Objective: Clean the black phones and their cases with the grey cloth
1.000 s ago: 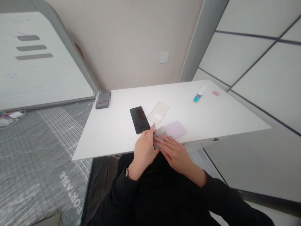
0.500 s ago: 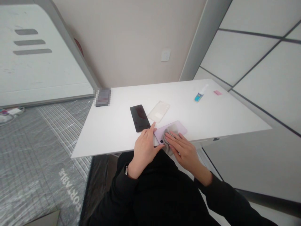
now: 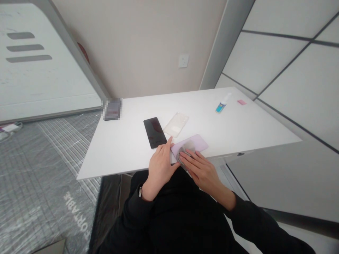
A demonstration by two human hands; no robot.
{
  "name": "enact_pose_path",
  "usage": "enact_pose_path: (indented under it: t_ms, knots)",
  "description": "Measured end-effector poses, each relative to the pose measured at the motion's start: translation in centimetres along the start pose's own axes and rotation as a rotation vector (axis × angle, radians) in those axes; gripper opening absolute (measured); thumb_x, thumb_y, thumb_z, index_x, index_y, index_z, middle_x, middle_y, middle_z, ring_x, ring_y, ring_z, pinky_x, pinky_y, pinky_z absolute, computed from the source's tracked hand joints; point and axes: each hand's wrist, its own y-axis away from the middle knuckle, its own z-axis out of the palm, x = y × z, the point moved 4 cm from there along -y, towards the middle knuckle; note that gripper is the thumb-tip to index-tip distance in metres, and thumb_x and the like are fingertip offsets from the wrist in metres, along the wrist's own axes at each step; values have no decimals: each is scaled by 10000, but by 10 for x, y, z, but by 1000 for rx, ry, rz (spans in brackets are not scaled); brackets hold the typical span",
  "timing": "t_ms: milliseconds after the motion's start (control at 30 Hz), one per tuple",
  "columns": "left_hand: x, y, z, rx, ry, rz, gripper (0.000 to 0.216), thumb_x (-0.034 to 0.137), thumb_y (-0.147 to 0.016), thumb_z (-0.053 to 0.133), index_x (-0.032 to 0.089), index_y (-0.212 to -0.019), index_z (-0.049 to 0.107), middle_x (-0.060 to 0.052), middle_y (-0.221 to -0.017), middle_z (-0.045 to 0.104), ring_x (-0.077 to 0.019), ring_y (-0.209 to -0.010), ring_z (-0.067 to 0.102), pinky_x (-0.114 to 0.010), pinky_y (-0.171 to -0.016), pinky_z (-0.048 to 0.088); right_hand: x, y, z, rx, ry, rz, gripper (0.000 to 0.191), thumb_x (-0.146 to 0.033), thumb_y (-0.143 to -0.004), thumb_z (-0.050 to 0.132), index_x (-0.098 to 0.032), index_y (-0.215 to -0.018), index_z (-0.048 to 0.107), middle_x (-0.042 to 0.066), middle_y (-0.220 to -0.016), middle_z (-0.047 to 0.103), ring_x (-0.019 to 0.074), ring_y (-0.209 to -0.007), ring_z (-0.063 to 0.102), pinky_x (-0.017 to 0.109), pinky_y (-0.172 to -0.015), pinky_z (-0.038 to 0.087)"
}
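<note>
Head cam: lilac phone [image 3: 201, 141] ctr frame, L hand [image 3: 160, 165] pinching its left end, R hand [image 3: 202, 171], fingers together, pressing cloth [image 3: 188, 145] atop.

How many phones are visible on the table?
2: the black phone beyond the left hand, and the lilac phone, partly covered by the gray cloth under the right hand.

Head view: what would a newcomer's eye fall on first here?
Probably the lilac phone at the table's near edge, with the left hand at its left end and the right hand over a grey cloth on it. Then the black phone, dark against the white tabletop, beside a pale case. Farther back, toward the right, a blue-labelled bottle stands out.
</note>
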Motion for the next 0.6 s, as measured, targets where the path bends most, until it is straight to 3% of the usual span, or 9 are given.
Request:
enact_pose_path:
  t_ms: [333, 600]
  knots:
    - [0, -1, 0, -7, -1, 1, 918, 175, -783, 760, 198, -1530, 225, -89, -1308, 652, -278, -1230, 566, -436, -1011, 523, 4, -2, 1, 34, 54, -78, 377, -70, -991, 465, -170, -1304, 649, 73, -1366, 668, 251, -1355, 557, 463, -1135, 470]
    - [0, -1, 0, -9, 18, -9, 937, 163, -777, 768, 218, -1535, 218, -78, -1309, 653, -270, -1248, 561, -426, -1012, 523, 3, -6, 3, -24, 52, -6, 367, -127, -1015, 441, -198, -1321, 632, 66, -1430, 620, 257, -1401, 498, 491, -1148, 427]
